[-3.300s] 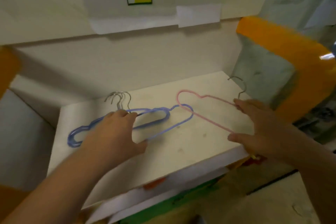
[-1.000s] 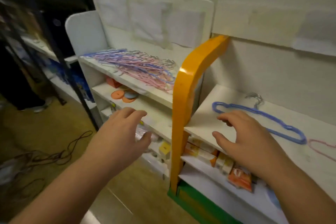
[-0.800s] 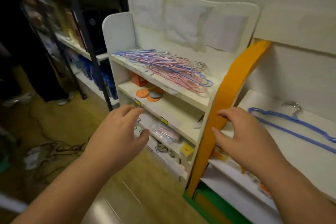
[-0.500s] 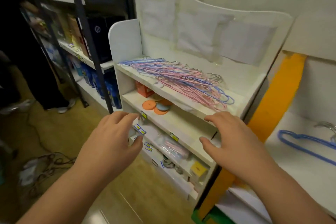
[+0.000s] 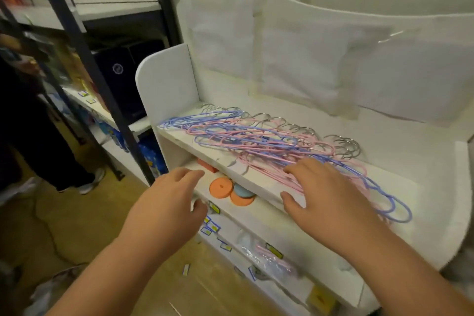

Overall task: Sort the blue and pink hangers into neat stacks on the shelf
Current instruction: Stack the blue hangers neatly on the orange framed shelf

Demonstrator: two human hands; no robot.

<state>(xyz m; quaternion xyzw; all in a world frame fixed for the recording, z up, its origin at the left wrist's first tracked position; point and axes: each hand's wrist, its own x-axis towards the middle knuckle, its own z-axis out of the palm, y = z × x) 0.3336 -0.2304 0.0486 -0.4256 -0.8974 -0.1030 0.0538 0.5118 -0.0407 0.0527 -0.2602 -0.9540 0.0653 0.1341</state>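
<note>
A mixed heap of blue and pink wire hangers [image 5: 259, 140] with metal hooks lies spread along the top shelf [image 5: 400, 159] of a white unit. My right hand [image 5: 325, 197] reaches over the shelf's front edge, fingers spread and straight, fingertips at the near strands of the heap, its thumb over the shelf's front edge. It holds nothing. My left hand [image 5: 169, 208] hovers lower left, in front of the second shelf, fingers relaxed and empty.
Orange and blue discs [image 5: 232, 191] and a red box [image 5: 206, 165] lie on the second shelf. Lower shelves hold packets with yellow price labels [image 5: 273, 251]. A dark metal rack [image 5: 102, 90] stands left, with a person's legs and shoes [image 5: 84, 182] beside it. Cables lie on the floor.
The view has swung left from the orange-framed shelf with the sorted hangers to the white unit. Both hands moved along; my right hand now reaches the mixed heap.
</note>
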